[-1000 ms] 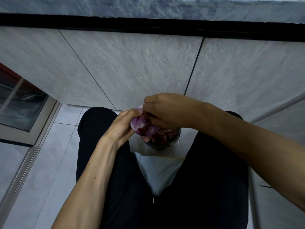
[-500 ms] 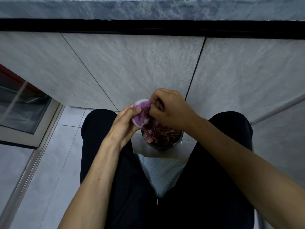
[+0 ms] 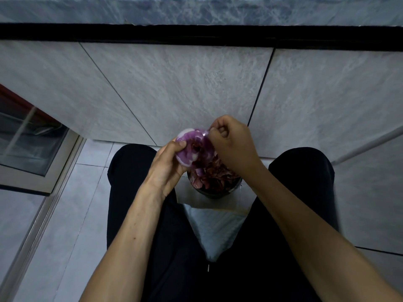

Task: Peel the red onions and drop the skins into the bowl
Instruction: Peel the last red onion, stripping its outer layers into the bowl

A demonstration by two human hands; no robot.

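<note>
A purple-red onion [image 3: 192, 147], partly peeled, is held just above a dark round bowl [image 3: 214, 192] that stands on the floor between my knees. My left hand [image 3: 166, 166] grips the onion from the left, thumb on its top. My right hand [image 3: 231, 142] pinches a thin shiny strip of onion skin [image 3: 205, 133] at the onion's upper right edge. The bowl is heaped with reddish-brown skins [image 3: 216, 175]; my hands hide its far rim.
A grey marble-tiled counter front [image 3: 196, 90] rises right behind the bowl, with a stone countertop edge [image 3: 196, 9] above. My dark-trousered legs [image 3: 135, 192] flank the bowl on the pale tiled floor. A glass-fronted cabinet [image 3: 28, 140] is at the left.
Both hands have lifted the onion slightly and turned it. My right hand shifted from covering the onion's top to pinching skin at its upper right edge.
</note>
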